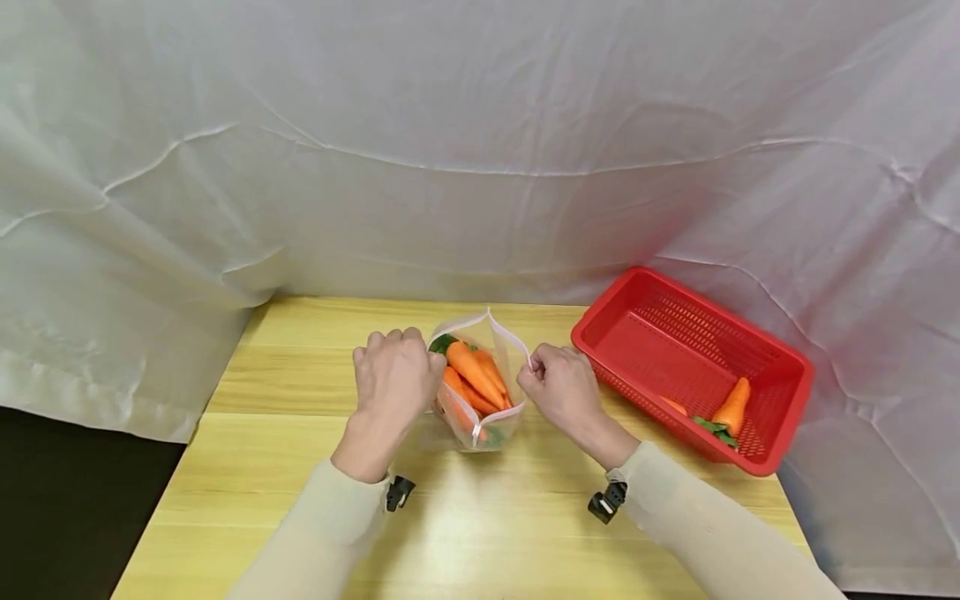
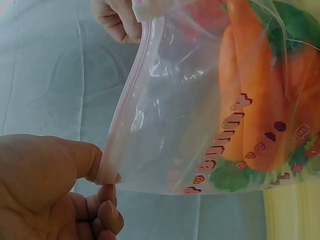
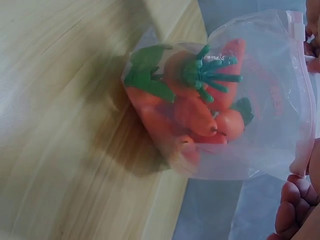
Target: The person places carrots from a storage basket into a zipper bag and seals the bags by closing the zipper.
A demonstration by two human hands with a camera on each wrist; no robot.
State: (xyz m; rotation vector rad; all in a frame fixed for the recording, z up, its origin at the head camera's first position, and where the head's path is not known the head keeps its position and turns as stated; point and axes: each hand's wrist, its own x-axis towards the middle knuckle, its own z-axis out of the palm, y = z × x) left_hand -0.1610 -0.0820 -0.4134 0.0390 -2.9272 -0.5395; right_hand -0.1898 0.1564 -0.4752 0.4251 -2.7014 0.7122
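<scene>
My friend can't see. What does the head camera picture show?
Two hands, left hand and right hand, pinch open a clear zip bag of carrots on a wooden table. A red basket beside it holds more carrots.

A pale wooden table [image 1: 300, 467] carries a carrot-filled clear bag [image 1: 480, 417] and a red basket [image 1: 780, 367].

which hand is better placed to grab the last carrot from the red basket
Right. The right hand pinches the bag rim on the side nearest the red basket, where the carrot lies; the left hand is farther off.
</scene>
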